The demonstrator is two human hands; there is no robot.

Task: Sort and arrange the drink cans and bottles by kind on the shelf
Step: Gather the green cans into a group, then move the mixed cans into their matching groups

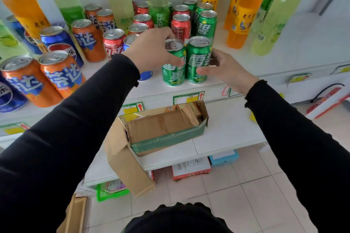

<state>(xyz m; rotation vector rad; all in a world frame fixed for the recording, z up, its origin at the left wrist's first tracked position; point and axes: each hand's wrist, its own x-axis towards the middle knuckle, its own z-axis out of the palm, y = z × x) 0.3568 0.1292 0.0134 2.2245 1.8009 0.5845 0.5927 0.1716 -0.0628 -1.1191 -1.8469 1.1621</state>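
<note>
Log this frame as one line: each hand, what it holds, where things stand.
left hand: grips left green can | right hand: grips right green can | both cans upright, side by side, at front of shelf

Both arms are covered in long black sleeves of a smooth, close-fitting knit with a faint sheen along the forearms. The left sleeve [79, 119] ends at the wrist in a slightly ruffled, wavy cuff edge, and soft creases gather just behind it. The right sleeve [295, 128] ends in the same frilled cuff, with a small scalloped line around the wrist. The left hand [151, 51] and right hand [225, 70] are bare, with no rings, watch or gloves. At the bottom edge a black garment front [178, 219] shows, its upper edge uneven and wavy.
</note>
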